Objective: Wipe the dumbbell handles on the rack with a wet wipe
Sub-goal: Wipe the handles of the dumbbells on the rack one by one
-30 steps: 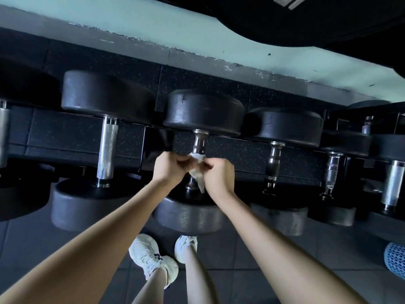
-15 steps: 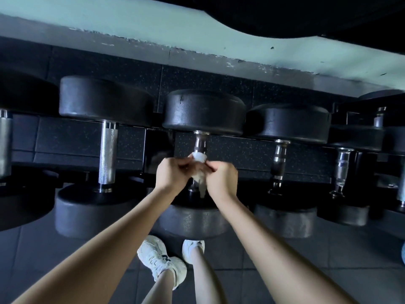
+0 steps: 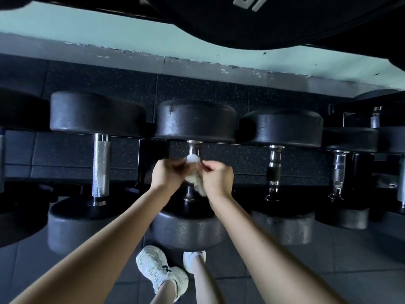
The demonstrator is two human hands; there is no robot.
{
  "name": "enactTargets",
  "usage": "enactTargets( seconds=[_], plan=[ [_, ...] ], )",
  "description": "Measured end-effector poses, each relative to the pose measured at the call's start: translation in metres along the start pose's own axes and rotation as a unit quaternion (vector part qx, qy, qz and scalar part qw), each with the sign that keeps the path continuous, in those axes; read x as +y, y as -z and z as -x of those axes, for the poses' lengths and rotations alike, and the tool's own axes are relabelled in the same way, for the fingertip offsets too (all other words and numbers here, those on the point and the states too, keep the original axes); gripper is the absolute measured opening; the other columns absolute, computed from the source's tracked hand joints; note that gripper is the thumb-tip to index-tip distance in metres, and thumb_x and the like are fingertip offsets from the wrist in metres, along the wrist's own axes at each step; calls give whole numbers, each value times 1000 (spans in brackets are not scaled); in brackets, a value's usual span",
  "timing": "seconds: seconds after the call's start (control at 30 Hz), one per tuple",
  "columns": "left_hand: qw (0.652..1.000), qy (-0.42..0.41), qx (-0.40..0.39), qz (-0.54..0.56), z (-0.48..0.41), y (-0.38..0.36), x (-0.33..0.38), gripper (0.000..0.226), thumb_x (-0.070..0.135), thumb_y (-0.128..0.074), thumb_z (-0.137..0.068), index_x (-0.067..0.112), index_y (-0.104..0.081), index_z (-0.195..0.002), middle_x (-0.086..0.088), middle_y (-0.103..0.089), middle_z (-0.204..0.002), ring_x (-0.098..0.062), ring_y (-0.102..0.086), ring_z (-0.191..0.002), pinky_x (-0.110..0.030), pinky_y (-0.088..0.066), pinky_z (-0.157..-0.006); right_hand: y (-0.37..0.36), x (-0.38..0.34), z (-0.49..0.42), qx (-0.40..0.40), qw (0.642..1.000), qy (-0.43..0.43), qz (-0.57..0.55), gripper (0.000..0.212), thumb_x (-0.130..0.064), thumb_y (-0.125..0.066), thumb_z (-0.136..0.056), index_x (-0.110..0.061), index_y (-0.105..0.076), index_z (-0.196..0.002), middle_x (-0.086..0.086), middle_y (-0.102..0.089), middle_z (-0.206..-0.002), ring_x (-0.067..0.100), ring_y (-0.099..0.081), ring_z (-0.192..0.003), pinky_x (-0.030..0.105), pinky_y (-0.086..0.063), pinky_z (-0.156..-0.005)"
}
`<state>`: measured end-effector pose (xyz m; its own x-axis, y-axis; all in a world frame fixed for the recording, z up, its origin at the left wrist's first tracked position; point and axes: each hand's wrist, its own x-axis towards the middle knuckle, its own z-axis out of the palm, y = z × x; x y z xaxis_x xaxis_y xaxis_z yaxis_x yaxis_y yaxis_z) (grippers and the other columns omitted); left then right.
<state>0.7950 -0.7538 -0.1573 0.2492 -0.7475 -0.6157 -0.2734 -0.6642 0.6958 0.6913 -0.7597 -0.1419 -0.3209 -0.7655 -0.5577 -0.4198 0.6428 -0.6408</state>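
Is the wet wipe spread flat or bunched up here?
Bunched: the wet wipe is crumpled around the middle dumbbell's handle, pinched between the left hand and right hand.

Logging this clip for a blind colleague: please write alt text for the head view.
A left hand and right hand pinch a white wet wipe around the chrome handle of the middle dumbbell on a rack. Other black dumbbells sit either side; white sneakers show below.

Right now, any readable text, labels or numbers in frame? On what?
No text reads in full.
White letters on the black object at the top: cut off by the frame edge, unreadable.
Dumbbell heads: no numbers or labels visible.
Sneaker: dark side mark, too small to read.
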Motion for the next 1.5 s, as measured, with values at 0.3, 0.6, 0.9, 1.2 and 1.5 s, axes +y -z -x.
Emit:
enactTargets(
  seconds=[0.3,0.6,0.9,1.2,1.5],
  plan=[
    [998,-42,16,50,-19,-3,16,30,28,-72,-80,5,-73,-99,-5,-70,-77,-3,-55,-67,-20,-45,-65,0,-31,-22,14,1000,11,12,22,-13,-70,-82,-3,-72,-101,15,-72,-101,27,-67,-95,37,-52,-87],
    [967,-90,-129,-203,10,12,-12,26,33,-72,-78,7,-74,-74,7,-57,-50,1,-44,-48,-10,-38,-46,15,7,10,-92,984,-28,149,18,-8,-68,-80,-10,-73,-97,8,-72,-100,18,-65,-94,15,-40,-65],
    [908,-50,-188,-372,15,21,5,37,32,-70,-79,17,-52,-50,3,-42,-50,-19,-49,-61,-24,-29,-45,20,-9,16,-157,924,5,348,20,-8,-74,-69,-9,-69,-88,7,-69,-94,23,-65,-92,22,-39,-62],
    [996,-41,-72,-41,43,35,28,12,18,-78,-73,15,-72,-83,9,-64,-68,-5,-57,-64,-12,-44,-59,29,-4,43,-37,994,20,-98,27,-21,-75,-74,-30,-64,-97,-2,-70,-95,15,-67,-87,39,-56,-81],
    [983,-37,-178,34,57,42,28,23,-1,-76,-72,15,-67,-86,2,-69,-82,-10,-65,-78,-10,-49,-70,45,-4,49,-4,996,9,-89,20,0,-65,-80,-11,-74,-93,3,-71,-80,8,-62,-64,20,-51,-58]
  ],
)
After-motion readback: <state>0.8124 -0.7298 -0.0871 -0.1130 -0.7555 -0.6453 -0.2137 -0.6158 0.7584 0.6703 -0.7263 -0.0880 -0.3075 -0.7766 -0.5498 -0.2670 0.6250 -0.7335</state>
